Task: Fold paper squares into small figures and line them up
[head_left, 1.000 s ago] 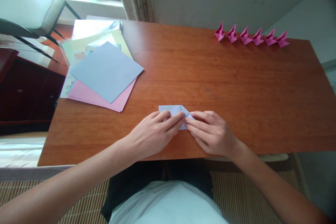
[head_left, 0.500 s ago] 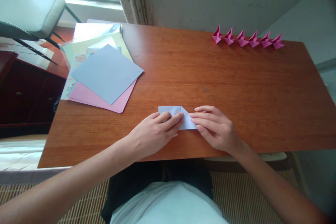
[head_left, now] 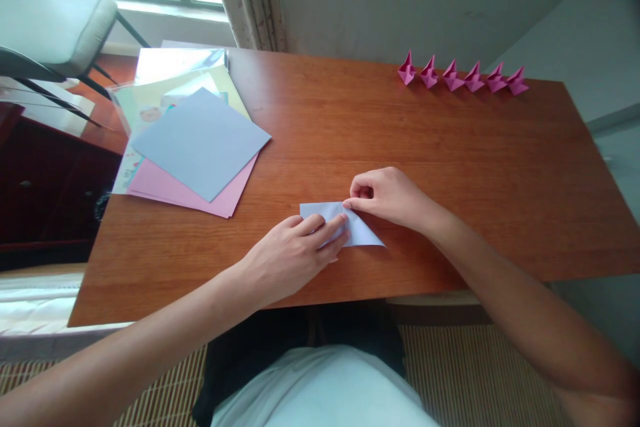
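Note:
A pale blue folded paper (head_left: 364, 235) lies flat near the table's front edge. Its right side slopes down to a sharp point, while the upper left corner is square. My left hand (head_left: 305, 243) rests on the paper with fingers laid out, pressing it to the table and covering its lower left part. My right hand (head_left: 387, 195) is just above and right of the paper, fingers curled in and thumb tip touching the top of the slanted fold. No paper is seen between the right fingers.
A light blue sheet (head_left: 203, 143) and pink sheets (head_left: 225, 203) lie on a plastic-covered pack (head_left: 233, 90) at the left of the wooden table (head_left: 310, 127). Several pink origami figures (head_left: 453, 77) stand in a row at the back right. A chair (head_left: 55, 23) is beyond the left edge.
My right hand has moved up and left from the paper's right end to the top of its slanted fold, its fingers curling in. The left hand stays on the paper. The view has shifted slightly.

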The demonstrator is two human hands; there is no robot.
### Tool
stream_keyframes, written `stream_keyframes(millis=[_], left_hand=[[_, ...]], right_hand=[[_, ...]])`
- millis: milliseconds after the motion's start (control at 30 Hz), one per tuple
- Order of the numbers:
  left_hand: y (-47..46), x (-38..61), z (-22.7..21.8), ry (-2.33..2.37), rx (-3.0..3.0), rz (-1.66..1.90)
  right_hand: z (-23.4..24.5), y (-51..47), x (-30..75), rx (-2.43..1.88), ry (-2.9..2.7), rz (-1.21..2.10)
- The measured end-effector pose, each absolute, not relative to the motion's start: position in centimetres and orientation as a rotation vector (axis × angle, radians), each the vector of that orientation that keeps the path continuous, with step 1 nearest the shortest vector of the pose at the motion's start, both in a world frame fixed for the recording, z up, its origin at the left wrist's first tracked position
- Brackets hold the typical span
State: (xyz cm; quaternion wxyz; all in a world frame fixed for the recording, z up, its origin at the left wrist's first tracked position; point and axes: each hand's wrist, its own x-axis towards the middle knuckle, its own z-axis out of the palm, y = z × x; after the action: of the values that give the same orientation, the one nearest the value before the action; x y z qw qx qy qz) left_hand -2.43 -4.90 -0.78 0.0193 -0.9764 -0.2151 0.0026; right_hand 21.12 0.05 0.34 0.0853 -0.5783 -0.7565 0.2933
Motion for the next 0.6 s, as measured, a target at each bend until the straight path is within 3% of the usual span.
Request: stream_keyframes(millis=[600], left_hand=[[-5.1, -2.57, -1.42, -0.676, -3.016, -0.008]], right_hand=[[0.6, 0.95, 21.21, -1.711, -2.375, 0.906]])
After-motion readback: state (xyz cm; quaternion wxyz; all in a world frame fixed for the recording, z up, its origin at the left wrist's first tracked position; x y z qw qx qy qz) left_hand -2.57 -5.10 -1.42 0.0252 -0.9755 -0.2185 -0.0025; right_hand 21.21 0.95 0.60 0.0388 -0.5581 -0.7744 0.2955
